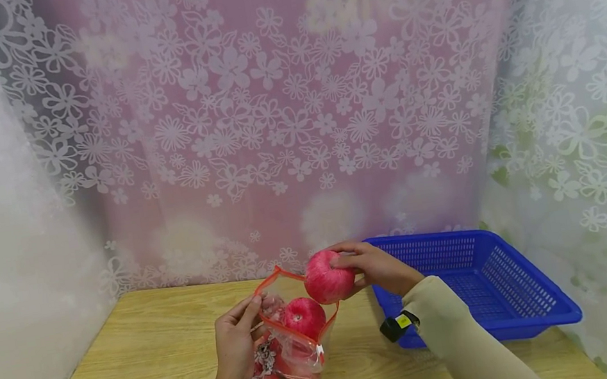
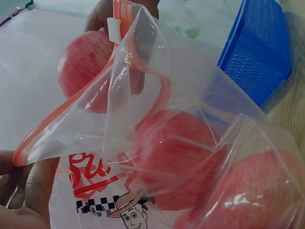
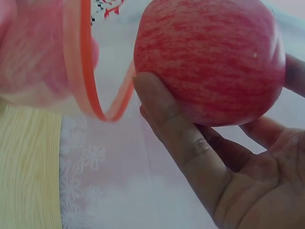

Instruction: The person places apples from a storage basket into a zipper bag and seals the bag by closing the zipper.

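A clear zip bag (image 1: 297,352) with an orange-red zip edge and a white slider stands on the table, its mouth spread. Several red apples show inside it, one apple (image 1: 305,319) near the opening. My left hand (image 1: 236,348) pinches the bag's rim on the left side. My right hand (image 1: 378,266) grips another red apple (image 1: 329,276) at the right edge of the bag's mouth. In the right wrist view, fingers and thumb curl round that apple (image 3: 209,62). Red lettering and a cartoon figure (image 2: 128,212) are printed on the bag.
Right of the bag stands a blue perforated plastic basket (image 1: 531,319), partly behind my right forearm. The wooden table (image 1: 147,360) ends at a pink flowered curtain (image 1: 294,119) at the back. Pale sheets (image 1: 578,112) hang on both sides.
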Available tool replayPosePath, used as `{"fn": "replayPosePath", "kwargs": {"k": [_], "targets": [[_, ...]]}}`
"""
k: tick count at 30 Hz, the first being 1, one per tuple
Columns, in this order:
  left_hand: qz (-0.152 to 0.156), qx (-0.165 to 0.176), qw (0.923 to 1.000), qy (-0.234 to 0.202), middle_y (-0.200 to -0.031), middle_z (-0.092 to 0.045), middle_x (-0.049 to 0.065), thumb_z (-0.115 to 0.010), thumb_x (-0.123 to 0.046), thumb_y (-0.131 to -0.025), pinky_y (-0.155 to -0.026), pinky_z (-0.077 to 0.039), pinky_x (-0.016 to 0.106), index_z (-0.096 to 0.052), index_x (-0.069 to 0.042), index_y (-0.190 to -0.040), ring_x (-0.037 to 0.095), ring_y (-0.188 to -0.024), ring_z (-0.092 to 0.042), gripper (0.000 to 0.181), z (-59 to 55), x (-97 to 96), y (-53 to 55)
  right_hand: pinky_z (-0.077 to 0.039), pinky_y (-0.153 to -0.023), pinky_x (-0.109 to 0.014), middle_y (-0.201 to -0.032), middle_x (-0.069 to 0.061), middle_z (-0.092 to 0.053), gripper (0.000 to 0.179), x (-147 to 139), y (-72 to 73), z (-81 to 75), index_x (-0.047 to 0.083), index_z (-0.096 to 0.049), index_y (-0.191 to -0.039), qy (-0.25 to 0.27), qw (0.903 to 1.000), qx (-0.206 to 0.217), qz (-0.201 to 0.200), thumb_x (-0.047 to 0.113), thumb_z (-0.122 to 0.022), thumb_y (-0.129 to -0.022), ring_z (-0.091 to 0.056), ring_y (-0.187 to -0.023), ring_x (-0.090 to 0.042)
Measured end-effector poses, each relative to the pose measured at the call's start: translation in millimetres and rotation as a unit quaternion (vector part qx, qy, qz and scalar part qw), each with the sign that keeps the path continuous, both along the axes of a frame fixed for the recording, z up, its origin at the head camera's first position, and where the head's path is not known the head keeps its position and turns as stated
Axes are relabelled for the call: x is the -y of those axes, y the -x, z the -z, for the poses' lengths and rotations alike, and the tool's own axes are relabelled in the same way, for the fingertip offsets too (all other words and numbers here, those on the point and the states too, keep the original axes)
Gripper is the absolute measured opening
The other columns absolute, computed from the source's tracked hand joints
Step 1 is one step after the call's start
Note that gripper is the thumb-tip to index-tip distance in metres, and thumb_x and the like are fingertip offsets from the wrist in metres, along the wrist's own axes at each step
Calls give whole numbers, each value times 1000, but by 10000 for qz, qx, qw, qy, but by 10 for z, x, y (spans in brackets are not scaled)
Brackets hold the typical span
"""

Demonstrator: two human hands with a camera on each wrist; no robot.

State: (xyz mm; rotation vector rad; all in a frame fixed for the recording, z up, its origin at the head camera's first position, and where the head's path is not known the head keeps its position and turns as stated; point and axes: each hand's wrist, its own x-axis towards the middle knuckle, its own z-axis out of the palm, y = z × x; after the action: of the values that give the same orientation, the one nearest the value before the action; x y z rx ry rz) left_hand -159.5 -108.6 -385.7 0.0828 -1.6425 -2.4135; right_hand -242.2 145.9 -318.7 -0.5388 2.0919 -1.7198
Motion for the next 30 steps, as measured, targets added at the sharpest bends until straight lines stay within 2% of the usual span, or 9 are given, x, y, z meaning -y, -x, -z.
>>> {"fn": "replayPosePath", "kwargs": {"k": [9,18,24,30], "targets": [[-27,29,10000,-42,-79,-73,-4,-60,-19,-97,-57,-56,23,-67,8,-114,7,-56,-65,32,8,3,0,-57,-75,-45,-130,-18,-53,52,183,-113,-10,6,-54,-134,-296,9993,-158,-172,31,-68,-91,-66,-97,-28],[109,-155,9995,-236,-80,-74,-2,-61,-17,-96,-58,-56,23,-69,6,-111,9,-62,-69,29,-6,11,6,-58,-73,-41,-127,-16,-57,50,301,-196,-33,8,-54,-136,-669,9960,-460,-383,27,-66,-92,-66,-97,-25],[77,-131,9996,-256,-81,-74,-2,-60,-16,-97,-59,-56,23,-66,10,-113,10,-65,-69,31,-19,12,11,-58,-72,-41,-126,-17,-56,48,365,-246,-44,8,-53,-137,-838,9918,-793,-541,26,-65,-93,-64,-98,-24],[31,-119,9996,-254,-82,-74,-2,-60,-15,-97,-62,-56,23,-64,12,-115,9,-71,-70,33,-7,9,5,-58,-69,-42,-127,-20,-55,48,394,-267,-25,5,-53,-136,-1099,9884,-942,-454,23,-65,-93,-64,-96,-24]]}}
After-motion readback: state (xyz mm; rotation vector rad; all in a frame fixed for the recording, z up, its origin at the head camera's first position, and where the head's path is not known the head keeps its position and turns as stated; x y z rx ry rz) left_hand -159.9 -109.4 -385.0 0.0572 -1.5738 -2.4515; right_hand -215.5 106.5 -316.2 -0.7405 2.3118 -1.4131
